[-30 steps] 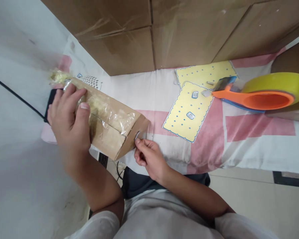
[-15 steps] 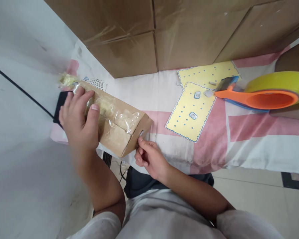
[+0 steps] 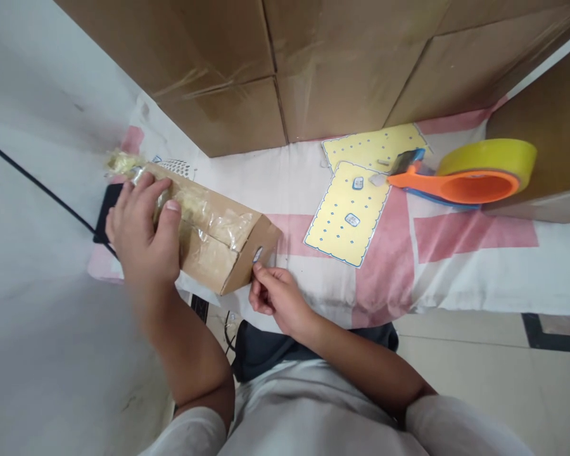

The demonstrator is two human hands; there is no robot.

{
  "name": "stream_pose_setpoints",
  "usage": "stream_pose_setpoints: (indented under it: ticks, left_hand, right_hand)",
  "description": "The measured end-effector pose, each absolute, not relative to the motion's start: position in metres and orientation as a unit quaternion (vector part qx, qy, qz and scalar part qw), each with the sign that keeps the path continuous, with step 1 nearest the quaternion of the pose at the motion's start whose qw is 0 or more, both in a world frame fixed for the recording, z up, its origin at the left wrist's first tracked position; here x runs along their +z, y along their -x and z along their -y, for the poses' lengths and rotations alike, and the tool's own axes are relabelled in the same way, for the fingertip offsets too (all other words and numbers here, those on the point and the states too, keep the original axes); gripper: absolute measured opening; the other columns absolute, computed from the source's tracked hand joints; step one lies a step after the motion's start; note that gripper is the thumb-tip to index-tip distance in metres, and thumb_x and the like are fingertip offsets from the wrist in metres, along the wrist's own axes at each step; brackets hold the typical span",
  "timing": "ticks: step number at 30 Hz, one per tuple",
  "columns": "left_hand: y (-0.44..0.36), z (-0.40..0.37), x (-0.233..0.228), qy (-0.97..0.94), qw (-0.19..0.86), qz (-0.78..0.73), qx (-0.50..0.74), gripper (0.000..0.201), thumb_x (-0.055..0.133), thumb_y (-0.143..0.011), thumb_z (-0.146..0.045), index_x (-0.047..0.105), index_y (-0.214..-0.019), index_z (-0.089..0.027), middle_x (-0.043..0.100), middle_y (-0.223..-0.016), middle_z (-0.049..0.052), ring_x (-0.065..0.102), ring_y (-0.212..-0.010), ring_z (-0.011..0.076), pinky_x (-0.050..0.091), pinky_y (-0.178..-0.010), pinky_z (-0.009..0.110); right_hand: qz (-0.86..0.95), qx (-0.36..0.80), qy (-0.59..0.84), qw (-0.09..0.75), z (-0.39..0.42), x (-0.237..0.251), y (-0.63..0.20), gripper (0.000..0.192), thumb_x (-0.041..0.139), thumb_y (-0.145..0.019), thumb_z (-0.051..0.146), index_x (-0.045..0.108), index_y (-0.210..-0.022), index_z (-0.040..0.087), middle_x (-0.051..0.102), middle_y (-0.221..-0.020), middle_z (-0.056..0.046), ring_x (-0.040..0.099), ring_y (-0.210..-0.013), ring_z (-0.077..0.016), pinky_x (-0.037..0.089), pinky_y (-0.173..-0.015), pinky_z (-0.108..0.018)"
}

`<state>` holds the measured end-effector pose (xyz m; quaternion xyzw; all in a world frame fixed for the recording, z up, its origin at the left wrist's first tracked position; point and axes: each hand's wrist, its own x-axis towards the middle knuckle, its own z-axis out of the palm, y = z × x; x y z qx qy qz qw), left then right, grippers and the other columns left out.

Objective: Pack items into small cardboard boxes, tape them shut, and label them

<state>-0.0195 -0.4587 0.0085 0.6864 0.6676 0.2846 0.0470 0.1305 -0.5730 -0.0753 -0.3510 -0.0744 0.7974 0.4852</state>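
A small cardboard box (image 3: 213, 259) with clear tape along its top lies slanted near the table's front left edge. My left hand (image 3: 145, 231) grips its far left end, thumb and fingers over the taped top. On the box's right end face is a small whitish label (image 3: 258, 254). My right hand (image 3: 278, 294) is at that face, its thumb and fingertips closed at the label's lower edge and the other fingers curled. The fingertips partly cover the label, and my left palm hides part of the box.
Large cardboard boxes (image 3: 342, 76) stand along the back. Two yellow sheets (image 3: 337, 234) lie mid-table with small labels on them. An orange tape dispenser (image 3: 479, 187) with a yellow roll sits at right. A black object (image 3: 107, 212) and crumpled tape (image 3: 123, 163) lie by the left wall.
The view has shifted slightly, so most things sit further left. My right thumb has come slightly lower off the label, showing more of it. My left hand keeps its hold on the box.
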Motion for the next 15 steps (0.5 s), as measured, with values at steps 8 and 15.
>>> stream_pose_setpoints:
  ticks: [8,15]
  left_hand:
    - [0.017,0.460,0.009,-0.681,0.041,-0.677,0.275,0.050,0.048,-0.093,-0.044,0.066,-0.137,-0.029,0.054,-0.156,0.000,0.037,-0.154,0.0279,0.019,-0.128,0.054]
    - [0.016,0.461,0.009,-0.676,0.045,-0.685,0.268,0.049,0.049,-0.093,-0.042,0.063,-0.139,-0.033,0.050,-0.159,0.000,0.033,-0.156,0.0266,0.014,-0.127,0.057]
  right_hand:
    - [0.110,0.788,0.378,0.474,0.560,-0.068,-0.141,0.066,0.067,-0.075,0.081,0.048,-0.054,0.021,0.047,-0.039,0.004,0.033,-0.036,-0.0062,0.014,-0.039,-0.023]
    - [0.141,0.792,0.340,0.488,0.544,-0.068,-0.155,0.069,0.072,-0.079,0.075,0.037,-0.049,0.023,0.030,-0.036,0.010,0.023,-0.033,-0.0042,0.012,-0.041,-0.025]
